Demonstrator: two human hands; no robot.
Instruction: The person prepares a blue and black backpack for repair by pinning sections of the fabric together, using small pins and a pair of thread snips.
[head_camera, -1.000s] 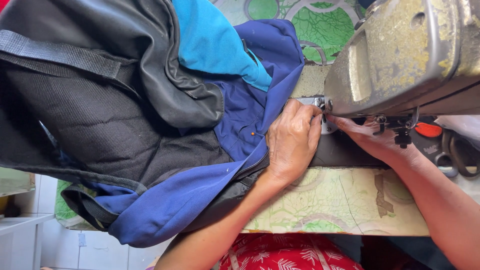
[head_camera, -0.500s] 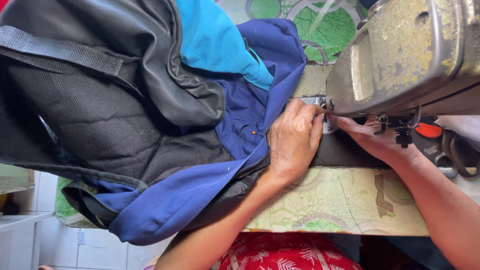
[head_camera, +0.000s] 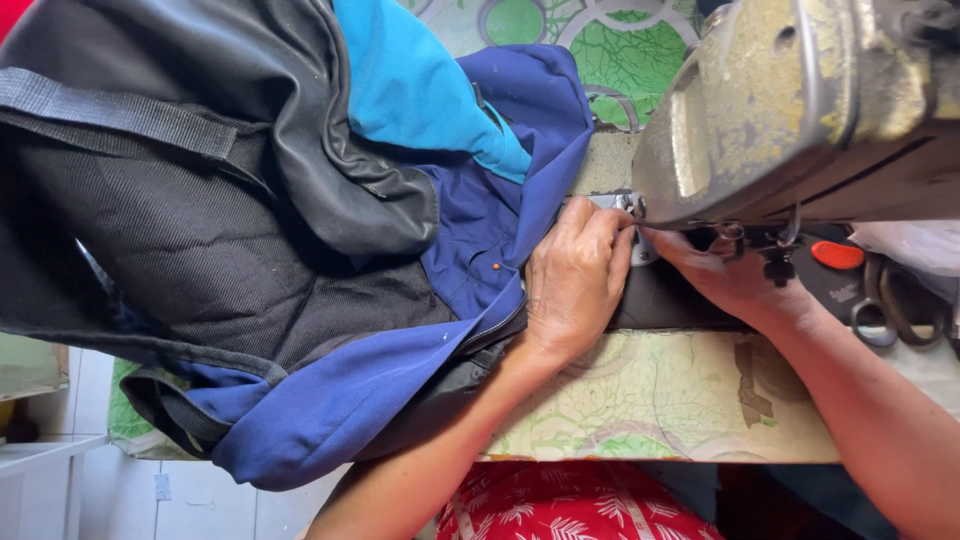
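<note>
The dark blue fabric backpack panel with its zip seam (head_camera: 480, 250) lies on the counter (head_camera: 660, 400) just left of the needle area of the worn grey-yellow metal sewing machine (head_camera: 790, 110). Its seam edge runs left to right, straight into the metal presser foot (head_camera: 622, 204).

My left hand (head_camera: 578, 280) lies flat on this edge, palm down and fingers extended toward the foot, pressing the fabric rather than gripping it. It is the nearer hand to the seam.

My right hand (head_camera: 722, 272) sits to the right of the foot, under the machine head, with its fingertips touching the fabric at the foot. I cannot tell whether it pinches the cloth.

The black bulk of the bag (head_camera: 180, 230) and a turquoise panel (head_camera: 420, 90) lie far left. Black-handled scissors (head_camera: 890, 300) rest at the right.

Compared with half a second earlier, both hands and the fabric hold practically the same positions.
</note>
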